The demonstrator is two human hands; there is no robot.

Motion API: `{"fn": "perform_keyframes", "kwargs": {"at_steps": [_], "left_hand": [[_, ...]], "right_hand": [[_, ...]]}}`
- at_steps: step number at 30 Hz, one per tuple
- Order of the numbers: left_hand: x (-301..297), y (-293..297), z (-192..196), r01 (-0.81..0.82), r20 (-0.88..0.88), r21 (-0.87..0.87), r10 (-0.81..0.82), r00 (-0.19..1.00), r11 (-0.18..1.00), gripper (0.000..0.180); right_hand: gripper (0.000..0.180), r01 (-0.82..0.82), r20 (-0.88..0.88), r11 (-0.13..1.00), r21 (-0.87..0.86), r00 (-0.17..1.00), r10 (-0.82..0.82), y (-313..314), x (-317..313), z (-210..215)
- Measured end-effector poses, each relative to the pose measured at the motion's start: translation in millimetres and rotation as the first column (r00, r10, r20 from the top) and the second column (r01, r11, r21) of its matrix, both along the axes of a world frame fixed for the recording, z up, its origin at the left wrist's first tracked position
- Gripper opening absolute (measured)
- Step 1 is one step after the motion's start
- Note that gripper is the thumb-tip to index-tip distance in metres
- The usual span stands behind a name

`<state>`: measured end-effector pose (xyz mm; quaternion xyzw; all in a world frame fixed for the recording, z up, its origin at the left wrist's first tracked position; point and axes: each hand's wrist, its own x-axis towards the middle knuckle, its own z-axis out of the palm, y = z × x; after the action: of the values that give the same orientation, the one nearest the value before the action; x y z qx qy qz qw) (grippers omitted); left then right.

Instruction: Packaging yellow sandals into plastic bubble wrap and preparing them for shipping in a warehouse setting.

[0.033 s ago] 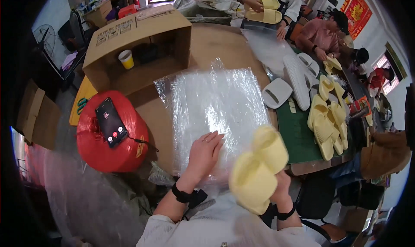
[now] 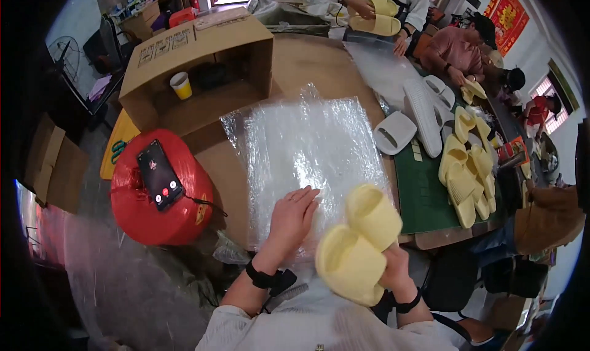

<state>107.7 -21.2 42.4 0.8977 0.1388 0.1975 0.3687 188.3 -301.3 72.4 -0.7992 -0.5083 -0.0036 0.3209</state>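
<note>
A: Our right hand [image 2: 396, 268] is closed around a pair of pale yellow slippers [image 2: 359, 240], stacked sole to sole and held up at the 5 o'clock edge of the clear plastic bag [image 2: 310, 151]. We judge them light, soft foam: springy, not fragile, slightly grippy. The heel end, where we pinch both together, looks the sound place to hold.

B: And our left hand [image 2: 292, 219]?

A: Flat and spread, fingers together, pressing the bag's near edge at 6 o'clock. The film looks thin, slick and crinkly; we expect it to slide and cling, so a flat palm or a pinch at the open edge suits it.

B: The surface?

A: A brown counter [image 2: 307, 62], smooth and firm. At 10 o'clock of the bag an open cardboard box [image 2: 203, 50] holds a yellow cup [image 2: 180, 84]; at 8 o'clock a phone [image 2: 160, 175] lies on a red spool of twine [image 2: 157, 197]. At 3 o'clock we see white slippers [image 2: 418, 114] and a heap of yellow slippers [image 2: 467, 167] by a green mat [image 2: 424, 191].

B: The room?

A: Crowded: other people work at 12 to 2 o'clock; red hangings mark the far wall.
</note>
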Motion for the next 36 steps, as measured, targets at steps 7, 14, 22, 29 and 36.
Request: {"fn": "perform_keyframes", "kwargs": {"at_steps": [7, 14, 22, 29, 36], "left_hand": [[-8.8, 2.9, 7.7, 0.06, -0.034, -0.094, -0.064, 0.997, 0.994, 0.043], [-18.4, -34.5, 13.3, 0.262, 0.136, 0.231, -0.298, 0.945, 0.937, 0.044], [-25.1, -43.6, 33.3, 0.431, 0.172, 0.193, -0.463, 0.87, 0.882, 0.045], [-33.0, -31.4, 38.4, 0.541, 0.183, 0.13, -0.556, 0.81, 0.831, 0.046], [-45.2, -7.8, 20.9, 0.459, 0.141, 0.204, -0.49, 0.86, 0.865, 0.049]], "right_hand": [[0.025, -0.028, -0.119, 0.985, -0.171, 0.993, 0.008, 10.0, 0.9, 0.1], [0.016, 0.087, -0.06, 0.981, -0.171, 0.993, -0.098, 31.3, -2.5, 2.3], [0.014, 0.02, -0.075, 1.0, -0.018, 0.997, -0.021, 95.8, 22.2, -14.4], [0.025, 0.072, -0.096, 0.958, 0.276, 0.994, -0.047, 154.1, 65.7, -64.3], [0.033, 0.24, -0.137, 0.967, -0.089, 0.959, -0.25, 185.7, 62.2, -37.0]]}}
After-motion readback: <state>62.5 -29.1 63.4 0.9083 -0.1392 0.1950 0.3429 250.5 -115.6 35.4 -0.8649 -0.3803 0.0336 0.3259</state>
